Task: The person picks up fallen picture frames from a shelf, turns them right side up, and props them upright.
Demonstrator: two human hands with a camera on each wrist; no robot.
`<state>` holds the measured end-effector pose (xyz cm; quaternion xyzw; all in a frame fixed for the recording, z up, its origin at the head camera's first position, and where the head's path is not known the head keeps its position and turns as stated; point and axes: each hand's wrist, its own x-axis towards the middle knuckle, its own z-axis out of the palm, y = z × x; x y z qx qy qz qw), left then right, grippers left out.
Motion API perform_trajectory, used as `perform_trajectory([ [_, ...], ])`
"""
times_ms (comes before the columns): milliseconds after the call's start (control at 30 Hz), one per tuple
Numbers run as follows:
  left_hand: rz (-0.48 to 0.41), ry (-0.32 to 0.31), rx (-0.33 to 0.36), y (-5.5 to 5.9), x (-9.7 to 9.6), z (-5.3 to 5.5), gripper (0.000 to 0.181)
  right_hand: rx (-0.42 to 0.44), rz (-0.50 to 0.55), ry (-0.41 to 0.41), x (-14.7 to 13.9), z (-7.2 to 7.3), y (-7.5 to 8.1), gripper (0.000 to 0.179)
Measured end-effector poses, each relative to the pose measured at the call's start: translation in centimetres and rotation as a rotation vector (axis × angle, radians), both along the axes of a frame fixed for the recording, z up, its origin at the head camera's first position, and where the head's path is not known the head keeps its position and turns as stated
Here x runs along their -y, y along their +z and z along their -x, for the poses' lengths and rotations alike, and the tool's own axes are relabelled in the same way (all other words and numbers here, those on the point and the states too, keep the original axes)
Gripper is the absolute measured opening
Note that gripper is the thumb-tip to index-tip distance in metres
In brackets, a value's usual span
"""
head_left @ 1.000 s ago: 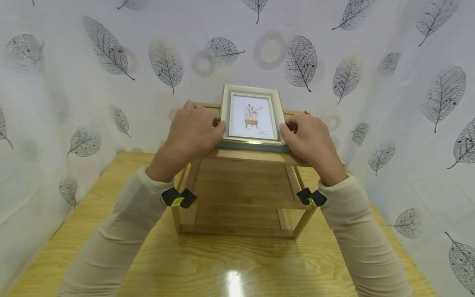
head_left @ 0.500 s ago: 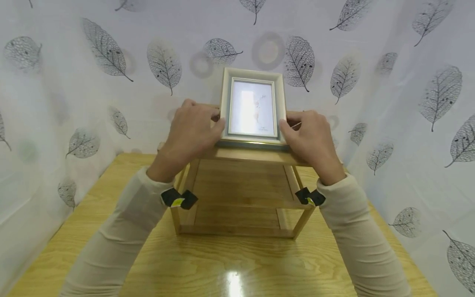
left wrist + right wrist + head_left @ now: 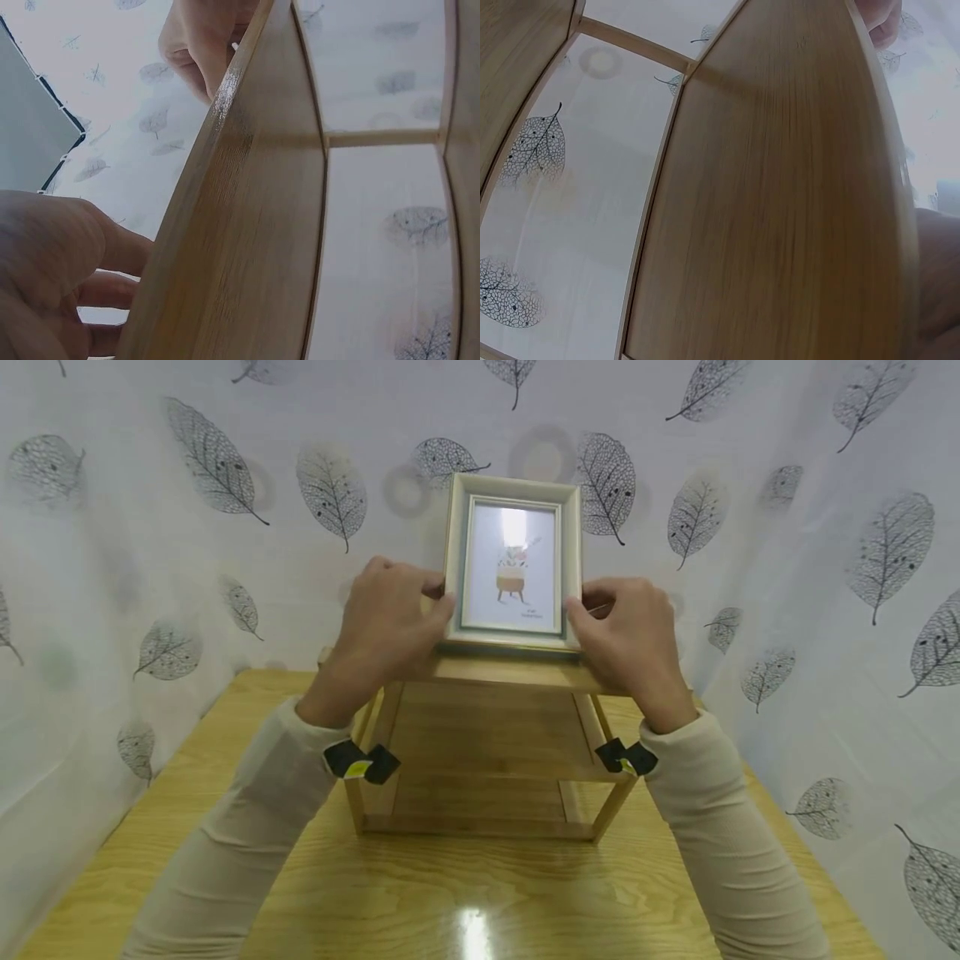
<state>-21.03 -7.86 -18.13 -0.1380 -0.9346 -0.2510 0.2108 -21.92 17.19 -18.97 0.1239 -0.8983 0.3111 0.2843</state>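
Observation:
A cream picture frame [image 3: 513,568] holding a print of a plant in a legged pot leans back at a tilt on the top board of a wooden shelf rack [image 3: 498,672]. My left hand [image 3: 393,618] pinches its left edge near the bottom. Opposite, my right hand [image 3: 628,622] grips the lower right edge. Fingers behind the frame are hidden in the head view. The left wrist view has the rack's underside [image 3: 240,225] between the hands, with the left hand [image 3: 60,277] low at the left. In the right wrist view the board [image 3: 780,187] hides most of both hands.
The rack has lower boards [image 3: 480,802] and stands on a wood-grain table [image 3: 375,893]. A white curtain [image 3: 262,568] printed with leaves hangs behind and along both sides. Dark wrist cameras [image 3: 360,762] sit at both cuffs.
The picture frame has tipped up from lying nearly flat to a steeper lean, its top edge rising. Glare has moved across its glass. Both hands keep hold and have barely shifted.

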Motion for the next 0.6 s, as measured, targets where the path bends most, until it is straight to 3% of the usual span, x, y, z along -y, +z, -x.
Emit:
perform_trajectory([
  [600, -0.142, -0.036, -0.080, 0.00, 0.21, -0.15, 0.026, -0.018, 0.077, -0.033, 0.25, -0.23, 0.17, 0.023],
])
